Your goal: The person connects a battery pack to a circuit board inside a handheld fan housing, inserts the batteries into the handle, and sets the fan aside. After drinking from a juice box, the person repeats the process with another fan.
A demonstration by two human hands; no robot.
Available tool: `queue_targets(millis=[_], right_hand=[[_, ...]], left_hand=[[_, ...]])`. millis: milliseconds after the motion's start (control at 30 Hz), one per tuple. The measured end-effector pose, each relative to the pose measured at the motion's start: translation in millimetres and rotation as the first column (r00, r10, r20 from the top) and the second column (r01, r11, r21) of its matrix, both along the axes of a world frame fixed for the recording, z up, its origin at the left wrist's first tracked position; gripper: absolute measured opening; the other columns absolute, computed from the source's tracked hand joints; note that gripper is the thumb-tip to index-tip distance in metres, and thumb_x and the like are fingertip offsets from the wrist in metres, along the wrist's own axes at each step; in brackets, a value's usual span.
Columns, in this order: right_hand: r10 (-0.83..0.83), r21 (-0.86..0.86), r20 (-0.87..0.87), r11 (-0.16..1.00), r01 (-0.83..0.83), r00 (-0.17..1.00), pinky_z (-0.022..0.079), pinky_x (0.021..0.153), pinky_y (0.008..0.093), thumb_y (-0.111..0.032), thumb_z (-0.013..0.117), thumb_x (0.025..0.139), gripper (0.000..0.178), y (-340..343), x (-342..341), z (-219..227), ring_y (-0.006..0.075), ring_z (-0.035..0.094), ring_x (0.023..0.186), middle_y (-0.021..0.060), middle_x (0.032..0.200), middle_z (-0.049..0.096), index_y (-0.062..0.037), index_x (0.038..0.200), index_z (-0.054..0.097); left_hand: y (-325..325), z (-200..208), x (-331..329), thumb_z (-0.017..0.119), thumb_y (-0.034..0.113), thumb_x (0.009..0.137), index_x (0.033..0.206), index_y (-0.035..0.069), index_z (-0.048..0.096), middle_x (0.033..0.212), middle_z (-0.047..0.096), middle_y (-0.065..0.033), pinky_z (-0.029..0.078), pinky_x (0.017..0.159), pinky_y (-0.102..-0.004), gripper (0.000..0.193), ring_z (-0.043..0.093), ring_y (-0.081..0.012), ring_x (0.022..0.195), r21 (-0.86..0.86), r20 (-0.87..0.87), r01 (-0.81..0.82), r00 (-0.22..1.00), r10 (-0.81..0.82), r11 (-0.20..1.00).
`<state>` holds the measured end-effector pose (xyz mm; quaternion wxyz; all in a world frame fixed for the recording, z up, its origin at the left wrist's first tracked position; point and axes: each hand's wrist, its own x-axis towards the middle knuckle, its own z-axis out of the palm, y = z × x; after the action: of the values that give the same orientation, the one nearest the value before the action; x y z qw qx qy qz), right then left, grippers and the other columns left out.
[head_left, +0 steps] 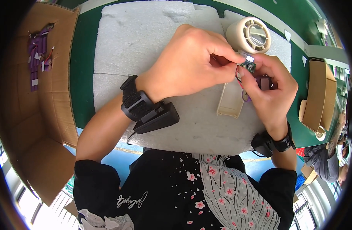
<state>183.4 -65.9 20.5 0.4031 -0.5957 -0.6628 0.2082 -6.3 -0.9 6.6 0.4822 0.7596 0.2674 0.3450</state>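
A small green circuit board (248, 67) with a lit white display is held up between my two hands, over the right part of the foam slab. My left hand (195, 63) is closed in a pinch at the board's left edge. My right hand (275, 82) grips the board from the right with thumb and fingers. Thin red and black wires (239, 78) hang below the board. Against my right palm sits a purple-wrapped battery (265, 83), partly hidden by the fingers. Just below the hands lies a cream plastic shell (229, 101). Behind them is a round cream fan housing (253, 35).
White foam slabs (126, 42) cover the green table (85, 76). To the left, an open cardboard box (37, 126) holds several purple battery packs (38, 57). A smaller cardboard box (316, 96) stands right. Black wrist devices sit on both arms; another person is at far right.
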Motion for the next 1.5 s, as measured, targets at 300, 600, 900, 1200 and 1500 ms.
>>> queue_targets(millis=[300,600,900,1200,1500], right_hand=[[-0.003,-0.227,-0.089,0.974,-0.017,0.996,0.044,0.049,0.0201,-0.006,0.077,0.078,0.02,-3.9,2.3,17.8,0.0082,0.062,0.061,0.005,0.083,0.064,0.001,0.091,0.063],[-0.006,-0.269,-0.197,0.962,-0.049,0.98,0.043,0.05,0.0188,-0.001,0.074,0.079,0.016,-2.5,4.3,11.8,0.0075,0.061,0.061,0.0047,0.084,0.063,0.0014,0.09,0.063],[0.102,-0.094,-0.09,0.989,-0.111,0.991,0.042,0.049,0.0186,0.003,0.075,0.075,0.018,-0.8,10.6,6.6,0.0062,0.06,0.063,0.0052,0.084,0.063,0.0013,0.091,0.066],[0.066,-0.12,-0.07,0.99,-0.074,0.995,0.042,0.049,0.0189,0.004,0.074,0.075,0.016,-1.2,4.8,10.3,0.0066,0.061,0.061,0.0053,0.083,0.063,0.0011,0.09,0.067],[0.069,-0.124,-0.018,0.99,-0.071,0.997,0.043,0.049,0.0191,0.003,0.073,0.076,0.015,-1.7,3.3,13.3,0.007,0.061,0.06,0.0054,0.083,0.063,0.0015,0.09,0.067]], left_hand=[[-3.5,-1.0,1.4,0.07,-0.006,0.075,0.097,0.004,0.071,0.091,0.067,-0.0062,0.052,0.065,-0.024,0.025,0.064,-0.0137,0.076,0.108,0.067,-0.011,0.998,0.003,0.994],[-9.2,-2.4,7.5,0.072,0.0,0.069,0.114,0.01,0.062,0.089,0.062,-0.0032,0.048,0.061,-0.0256,0.047,0.059,-0.0137,0.072,0.114,-0.089,-0.025,0.995,0.036,0.993],[-15.6,-2.7,11.2,0.066,-0.002,0.07,0.11,0.01,0.059,0.087,0.061,-0.0045,0.047,0.06,-0.0275,0.043,0.059,-0.0157,0.07,0.042,-0.123,-0.04,0.991,0.045,0.998],[-16.6,-0.8,11.3,0.065,0.0,0.07,0.108,0.01,0.055,0.08,0.059,-0.0048,0.047,0.057,-0.0277,0.04,0.059,-0.0158,0.066,0.007,-0.128,-0.071,0.989,0.071,0.997],[-14.3,-2.7,11.0,0.064,-0.003,0.071,0.106,0.009,0.056,0.085,0.06,-0.0037,0.048,0.057,-0.027,0.038,0.059,-0.0142,0.067,-0.052,-0.104,-0.04,0.994,0.034,0.998]])
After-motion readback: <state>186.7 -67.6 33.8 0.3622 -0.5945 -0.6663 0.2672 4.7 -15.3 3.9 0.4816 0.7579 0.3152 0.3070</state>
